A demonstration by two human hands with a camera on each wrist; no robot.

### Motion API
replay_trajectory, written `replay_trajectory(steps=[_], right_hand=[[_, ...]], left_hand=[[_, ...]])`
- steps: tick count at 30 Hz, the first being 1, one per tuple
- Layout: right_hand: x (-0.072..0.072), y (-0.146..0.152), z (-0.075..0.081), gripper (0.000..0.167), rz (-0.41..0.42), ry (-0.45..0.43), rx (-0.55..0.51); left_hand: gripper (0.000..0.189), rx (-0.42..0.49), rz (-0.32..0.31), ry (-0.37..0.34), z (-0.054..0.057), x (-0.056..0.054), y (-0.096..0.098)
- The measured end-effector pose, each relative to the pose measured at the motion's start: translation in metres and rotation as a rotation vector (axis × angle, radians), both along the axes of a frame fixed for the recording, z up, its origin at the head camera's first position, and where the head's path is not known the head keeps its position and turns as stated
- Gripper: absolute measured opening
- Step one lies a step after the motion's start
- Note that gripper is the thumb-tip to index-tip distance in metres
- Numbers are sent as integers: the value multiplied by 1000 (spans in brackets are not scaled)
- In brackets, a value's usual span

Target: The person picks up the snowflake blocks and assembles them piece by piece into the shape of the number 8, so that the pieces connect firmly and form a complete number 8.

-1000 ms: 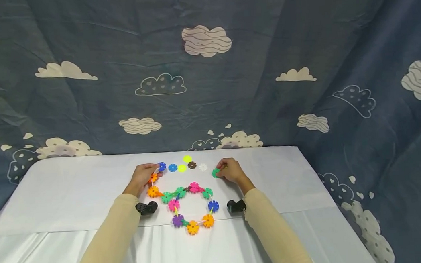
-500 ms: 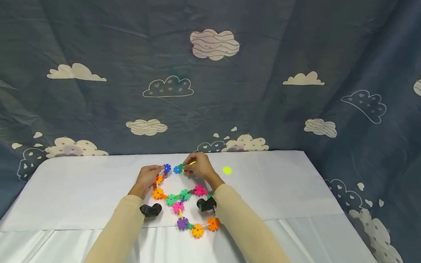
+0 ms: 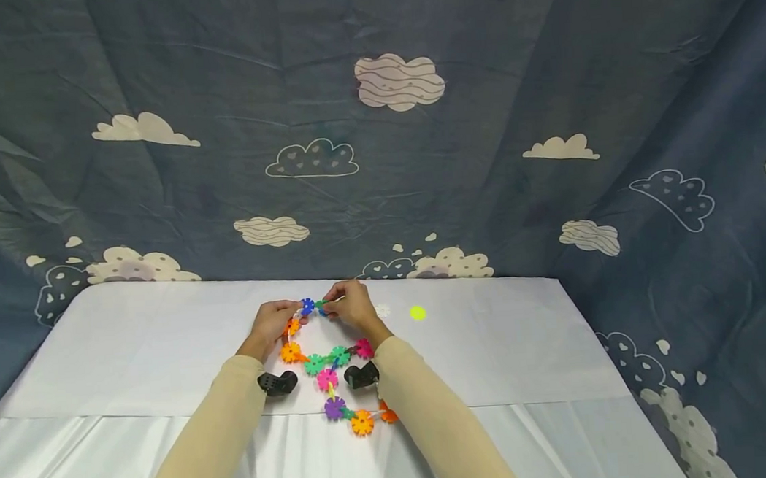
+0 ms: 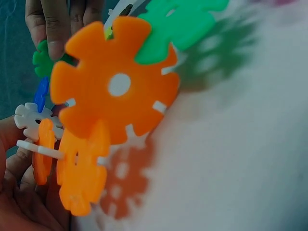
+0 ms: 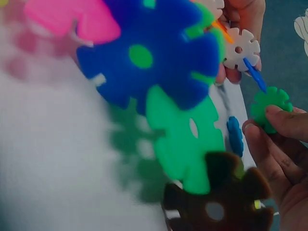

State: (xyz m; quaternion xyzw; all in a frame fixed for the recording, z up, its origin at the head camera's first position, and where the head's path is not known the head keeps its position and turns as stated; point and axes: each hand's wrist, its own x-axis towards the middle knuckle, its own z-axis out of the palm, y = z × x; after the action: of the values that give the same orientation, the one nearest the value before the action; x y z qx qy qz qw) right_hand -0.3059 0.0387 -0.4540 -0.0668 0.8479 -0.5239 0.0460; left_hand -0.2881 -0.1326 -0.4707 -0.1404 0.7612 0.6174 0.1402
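Observation:
A chain of notched plastic snowflake discs curves across the white table, its upper end lifted by my left hand (image 3: 271, 325). That hand pinches a white disc (image 5: 240, 48), from which a blue disc (image 3: 307, 306) sticks out. Between thumb and fingers of my right hand (image 3: 354, 306) is a green disc (image 5: 272, 109), its edge meeting the blue disc; whether the slots interlock I cannot tell. Orange discs (image 4: 115, 82) hang below my left hand. The lower loop runs through a pink disc (image 3: 327, 380) and a purple disc (image 3: 335, 408), partly covered by the right sleeve.
A loose yellow disc (image 3: 417, 313) and a white one lie right of my right hand. A light blue disc (image 5: 235, 136) rests on the table below the hands. A dark cloud-print curtain (image 3: 316, 221) hangs behind the table.
My right hand has come leftward across the table with the green disc, up to the blue disc at the chain's end. My left hand keeps its hold in nearly the same place.

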Motion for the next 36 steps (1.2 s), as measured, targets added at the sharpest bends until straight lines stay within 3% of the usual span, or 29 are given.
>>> replay_trajectory(steps=[9, 20, 25, 31, 36], right_hand=[[2, -6, 2, 7, -15, 53, 51], [4, -9, 3, 6, -66, 24, 109], [4, -8, 3, 8, -37, 36, 145], [3, 1, 3, 17, 48, 17, 81], [1, 13, 4, 21, 34, 9, 104]], left_hand=[[37, -26, -5, 19, 1, -1, 2], [37, -42, 25, 9, 1, 0, 6], [40, -36, 6, -4, 1, 1, 3], [39, -44, -5, -19, 1, 0, 0], [39, -49, -7, -15, 1, 1, 0]])
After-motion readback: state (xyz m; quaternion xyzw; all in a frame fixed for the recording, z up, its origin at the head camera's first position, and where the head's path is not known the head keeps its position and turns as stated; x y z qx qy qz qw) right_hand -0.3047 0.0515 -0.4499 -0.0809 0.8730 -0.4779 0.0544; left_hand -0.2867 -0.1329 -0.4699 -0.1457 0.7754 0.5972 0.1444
